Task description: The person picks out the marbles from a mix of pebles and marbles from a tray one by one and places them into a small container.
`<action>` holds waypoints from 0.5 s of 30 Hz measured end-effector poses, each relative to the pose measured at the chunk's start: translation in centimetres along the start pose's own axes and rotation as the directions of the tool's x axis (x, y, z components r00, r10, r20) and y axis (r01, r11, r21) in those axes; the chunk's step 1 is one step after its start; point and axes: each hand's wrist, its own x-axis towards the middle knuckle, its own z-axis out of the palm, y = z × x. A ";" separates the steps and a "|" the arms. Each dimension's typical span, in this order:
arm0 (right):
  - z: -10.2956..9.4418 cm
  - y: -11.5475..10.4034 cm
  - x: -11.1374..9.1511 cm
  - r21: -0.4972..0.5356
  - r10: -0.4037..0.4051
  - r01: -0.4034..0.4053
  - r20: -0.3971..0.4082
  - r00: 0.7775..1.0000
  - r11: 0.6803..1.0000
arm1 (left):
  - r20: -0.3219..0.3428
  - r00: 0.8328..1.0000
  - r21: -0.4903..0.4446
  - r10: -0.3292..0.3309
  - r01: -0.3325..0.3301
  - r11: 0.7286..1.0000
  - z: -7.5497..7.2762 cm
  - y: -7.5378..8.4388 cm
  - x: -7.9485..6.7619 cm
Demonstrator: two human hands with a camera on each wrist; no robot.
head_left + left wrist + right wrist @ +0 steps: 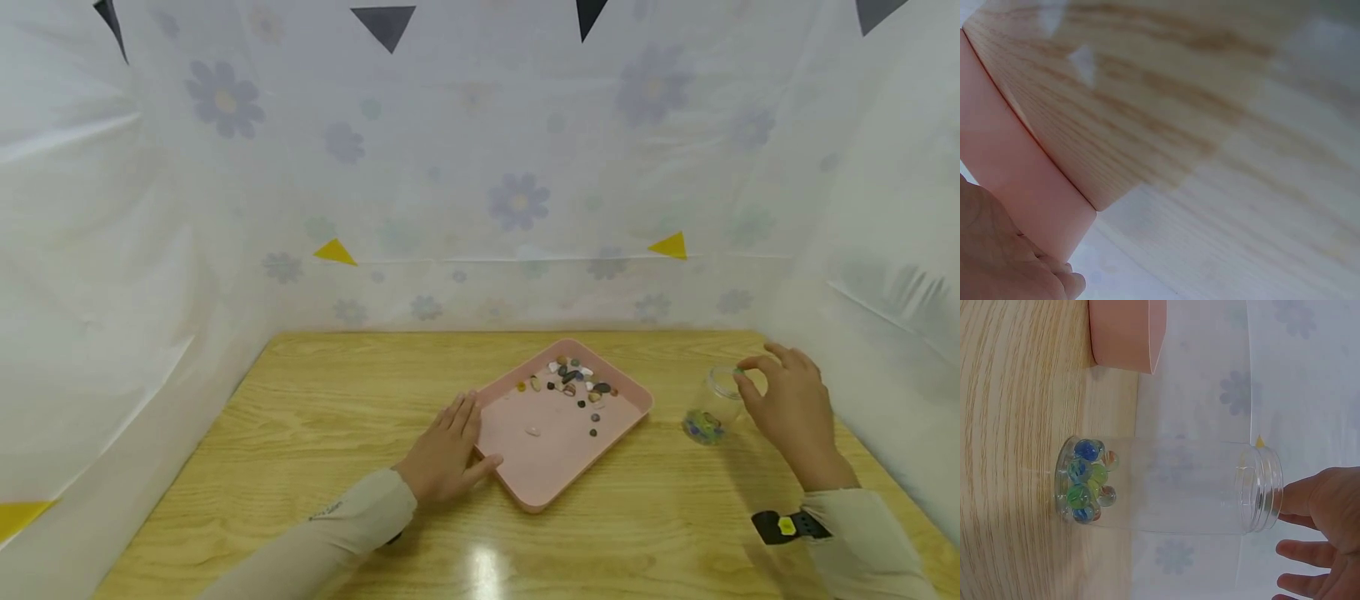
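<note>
My right hand (pixel 791 408) is at the mouth of a clear jar (pixel 724 398), thumb and forefinger pinching a small green marble (pixel 739 370) at the rim. The other fingers of that hand are spread apart. Several glass marbles (pixel 1088 481), blue, green and clear, lie at the bottom of the upright jar. On the left side of a pink tray (pixel 517 467), my left hand (pixel 442 450) rests with fingers extended along the edge and thumb over the rim. The left wrist view shows part of this hand against the tray's outer wall (pixel 1029 181).
Small stones (pixel 572 377) and shells are scattered mostly in the far part of the tray, with a pale piece (pixel 532 432) nearer its middle. The wooden table (pixel 330 417) is enclosed by flower-patterned sheeting (pixel 465 183) at the back and sides.
</note>
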 end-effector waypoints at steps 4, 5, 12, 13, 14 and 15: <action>0.2 0.1 0.1 0.000 -0.018 0.018 -0.007 1.000 1.000 | -0.008 1.000 -0.002 0.005 -0.005 1.000 0.1 -0.1 0.0; 0.1 0.1 0.1 0.000 -0.022 0.022 -0.009 1.000 1.000 | -0.009 1.000 -0.002 0.004 -0.004 1.000 0.1 -0.1 0.0; 0.0 -0.1 0.2 0.001 -0.014 0.014 0.006 1.000 1.000 | 0.000 1.000 -0.004 -0.001 0.001 1.000 0.1 -0.1 0.0; 0.0 -0.2 0.2 0.002 -0.014 0.014 0.005 1.000 1.000 | -0.001 1.000 -0.005 -0.001 0.001 1.000 0.2 -0.1 0.0; 0.0 -0.2 0.2 0.005 -0.015 0.015 0.003 1.000 1.000 | -0.002 1.000 -0.005 -0.002 0.002 1.000 0.2 -0.1 0.0; 0.0 -0.2 0.2 0.008 -0.017 0.017 0.001 1.000 1.000 | -0.002 1.000 -0.005 -0.002 0.002 1.000 0.2 -0.1 0.1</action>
